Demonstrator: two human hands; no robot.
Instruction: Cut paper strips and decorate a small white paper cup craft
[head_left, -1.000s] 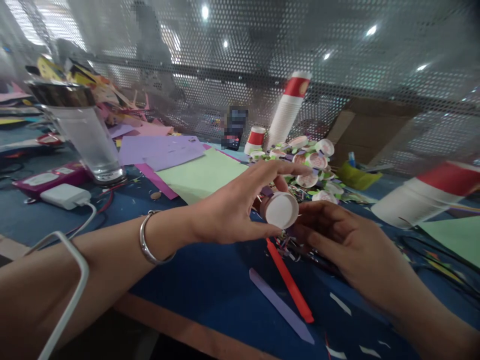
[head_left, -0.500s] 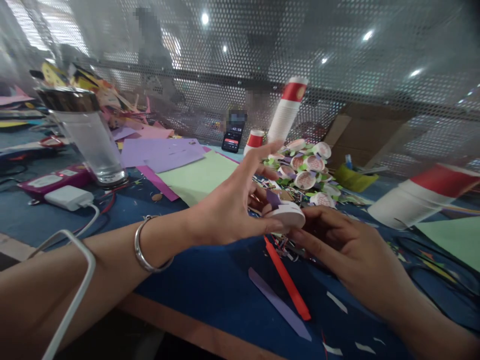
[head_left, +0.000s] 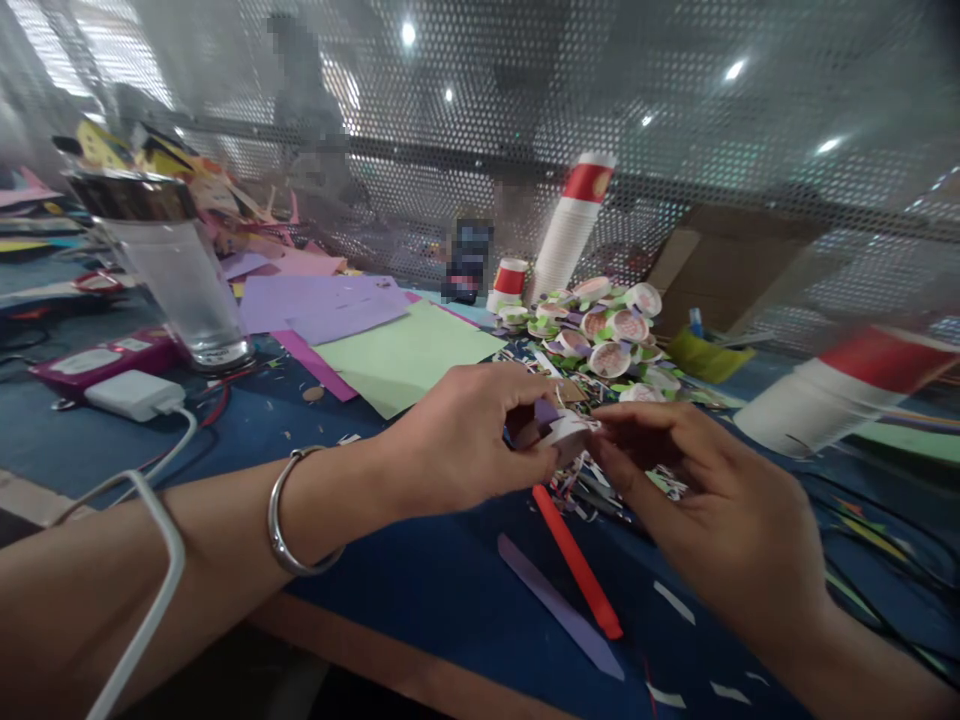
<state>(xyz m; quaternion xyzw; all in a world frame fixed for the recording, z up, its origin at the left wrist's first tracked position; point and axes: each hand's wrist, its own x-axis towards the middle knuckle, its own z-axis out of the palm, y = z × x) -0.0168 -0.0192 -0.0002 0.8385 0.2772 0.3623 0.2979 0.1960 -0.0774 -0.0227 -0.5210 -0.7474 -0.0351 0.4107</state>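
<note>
Both my hands meet over the blue table (head_left: 420, 580), low in the middle of the view. My left hand (head_left: 465, 440), with a silver bangle on its wrist, is closed round a small white cup bottom piece (head_left: 564, 432) with purple paper on it. My right hand (head_left: 697, 490) pinches the same piece from the right, fingers curled. Just beyond them lies a heap of finished paper-cup flowers (head_left: 607, 335). Under the hands lie paper scraps, a red strip (head_left: 577, 565) and a purple strip (head_left: 559, 610).
A glass tumbler (head_left: 176, 270) and a white charger (head_left: 131, 393) with its cable stand at the left. Purple and green paper sheets (head_left: 405, 355) lie behind. A stack of red-and-white paper cups (head_left: 574, 225) stands at the back, another (head_left: 847, 390) lies at right. A perforated screen closes the rear.
My left hand's fingers were spread out around the white piece; now they have folded down onto it. The piece has sunk lower and tilted, and my right hand's fingers closed in on it.
</note>
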